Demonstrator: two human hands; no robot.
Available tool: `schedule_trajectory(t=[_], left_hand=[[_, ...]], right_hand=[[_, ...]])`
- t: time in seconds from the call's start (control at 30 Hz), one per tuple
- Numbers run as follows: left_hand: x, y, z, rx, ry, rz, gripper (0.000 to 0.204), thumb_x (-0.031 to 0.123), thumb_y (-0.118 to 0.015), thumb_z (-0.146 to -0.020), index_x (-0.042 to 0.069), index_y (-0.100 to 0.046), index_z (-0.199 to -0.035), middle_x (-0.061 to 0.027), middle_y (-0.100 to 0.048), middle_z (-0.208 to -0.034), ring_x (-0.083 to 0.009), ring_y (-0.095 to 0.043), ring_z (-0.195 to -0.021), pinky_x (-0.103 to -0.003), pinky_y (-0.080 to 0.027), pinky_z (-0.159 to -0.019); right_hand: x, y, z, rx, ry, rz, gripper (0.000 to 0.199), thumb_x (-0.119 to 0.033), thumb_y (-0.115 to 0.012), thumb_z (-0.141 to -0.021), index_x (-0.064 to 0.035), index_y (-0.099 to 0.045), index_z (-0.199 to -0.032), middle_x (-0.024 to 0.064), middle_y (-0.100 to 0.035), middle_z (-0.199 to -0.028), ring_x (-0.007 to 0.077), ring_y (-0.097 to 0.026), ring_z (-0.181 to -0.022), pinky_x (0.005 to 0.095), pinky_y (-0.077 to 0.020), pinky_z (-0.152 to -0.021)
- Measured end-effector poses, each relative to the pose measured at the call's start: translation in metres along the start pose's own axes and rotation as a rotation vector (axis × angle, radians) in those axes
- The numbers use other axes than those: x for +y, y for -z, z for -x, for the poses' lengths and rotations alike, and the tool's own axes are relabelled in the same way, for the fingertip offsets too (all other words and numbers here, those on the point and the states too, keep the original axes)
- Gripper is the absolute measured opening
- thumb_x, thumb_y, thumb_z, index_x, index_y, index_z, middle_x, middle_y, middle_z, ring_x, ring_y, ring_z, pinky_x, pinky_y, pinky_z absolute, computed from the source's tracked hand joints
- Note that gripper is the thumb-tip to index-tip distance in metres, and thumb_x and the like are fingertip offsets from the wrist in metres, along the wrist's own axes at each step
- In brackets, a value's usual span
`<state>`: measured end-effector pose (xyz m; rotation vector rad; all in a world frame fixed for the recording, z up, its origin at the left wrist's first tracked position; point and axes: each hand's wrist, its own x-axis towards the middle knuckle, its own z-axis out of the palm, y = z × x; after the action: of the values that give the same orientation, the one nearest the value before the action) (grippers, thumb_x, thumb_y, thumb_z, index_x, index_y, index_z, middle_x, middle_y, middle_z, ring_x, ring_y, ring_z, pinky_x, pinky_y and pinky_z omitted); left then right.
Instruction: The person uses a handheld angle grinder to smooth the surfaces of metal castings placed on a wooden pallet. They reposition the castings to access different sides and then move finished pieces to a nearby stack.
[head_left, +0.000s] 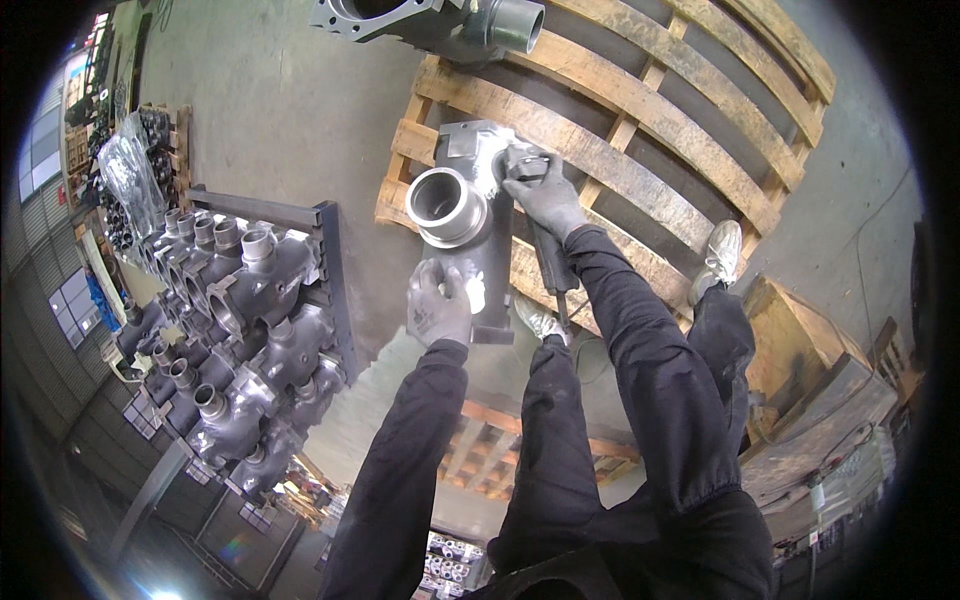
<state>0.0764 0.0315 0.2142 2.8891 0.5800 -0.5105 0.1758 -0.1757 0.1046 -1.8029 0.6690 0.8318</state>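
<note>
A dark grey metal casting (pixel 492 255) lies at the pallet's left edge, with a round machined pipe opening on its upper left side. Bright bare patches show on its surface near the top and lower down. Around a dark angle grinder (pixel 548 262) my gloved right hand (pixel 548 200) is closed, and the tool's head sits against the casting's upper right side. A cord runs from its lower end. My gloved left hand (pixel 440 304) grips the casting's lower left side, below the pipe opening, with bent fingers. Part of the tool's head is hidden by the right hand.
A wooden pallet (pixel 640 130) lies on the concrete floor, and another casting (pixel 430 28) stands at its far left. Many similar castings (pixel 250 285) are stacked in a metal rack at left. A wooden crate (pixel 810 360) stands at right. My shoe (pixel 718 255) is beside the pallet.
</note>
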Motion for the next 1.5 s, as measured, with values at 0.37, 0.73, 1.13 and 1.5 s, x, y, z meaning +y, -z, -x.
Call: schedule_trajectory(t=[0.37, 0.73, 1.13, 1.5], left_hand=[[-0.001, -0.001, 0.001, -0.005, 0.006, 0.03, 0.044, 0.037, -0.061, -0.1, 0.006, -0.067, -0.131, -0.0129, -0.063, -0.141, -0.0324, -0.061, -0.127, -0.043, -0.049, -0.107], [0.001, 0.002, 0.0, -0.012, 0.01, 0.031, 0.043, 0.036, -0.061, -0.1, 0.006, -0.066, -0.131, -0.0129, -0.063, -0.14, -0.0327, -0.061, -0.126, -0.043, -0.049, -0.107], [0.001, 0.0, 0.001, -0.003, 0.002, 0.033, 0.044, 0.036, -0.06, -0.1, 0.007, -0.067, -0.131, -0.0109, -0.064, -0.141, -0.0323, -0.061, -0.126, -0.043, -0.049, -0.106], [-0.001, -0.001, 0.002, 0.01, -0.021, 0.023, 0.042, 0.036, -0.06, -0.1, 0.007, -0.067, -0.13, -0.012, -0.064, -0.141, -0.0321, -0.062, -0.126, -0.043, -0.05, -0.105]], right_hand=[[-0.006, -0.004, 0.003, -0.023, 0.062, -0.009, 0.105, -0.059, -0.076, -0.083, 0.0007, -0.025, -0.154, 0.0359, -0.066, -0.129, 0.0471, -0.066, -0.123, 0.0462, -0.0508, -0.107], [0.0, -0.008, 0.011, 0.009, 0.062, -0.033, 0.098, -0.055, -0.076, -0.084, -0.0064, -0.026, -0.153, 0.0328, -0.066, -0.13, 0.0449, -0.066, -0.124, 0.0463, -0.0495, -0.108], [0.013, -0.02, 0.01, 0.016, 0.112, -0.133, 0.098, -0.055, -0.077, -0.086, -0.0075, -0.026, -0.155, 0.033, -0.065, -0.133, 0.0464, -0.064, -0.126, 0.0472, -0.0492, -0.109], [0.0, -0.012, 0.022, -0.076, 0.146, 0.007, 0.097, -0.058, -0.073, -0.087, -0.0099, -0.023, -0.156, 0.0311, -0.068, -0.127, 0.0463, -0.067, -0.121, 0.0482, -0.0512, -0.104]])
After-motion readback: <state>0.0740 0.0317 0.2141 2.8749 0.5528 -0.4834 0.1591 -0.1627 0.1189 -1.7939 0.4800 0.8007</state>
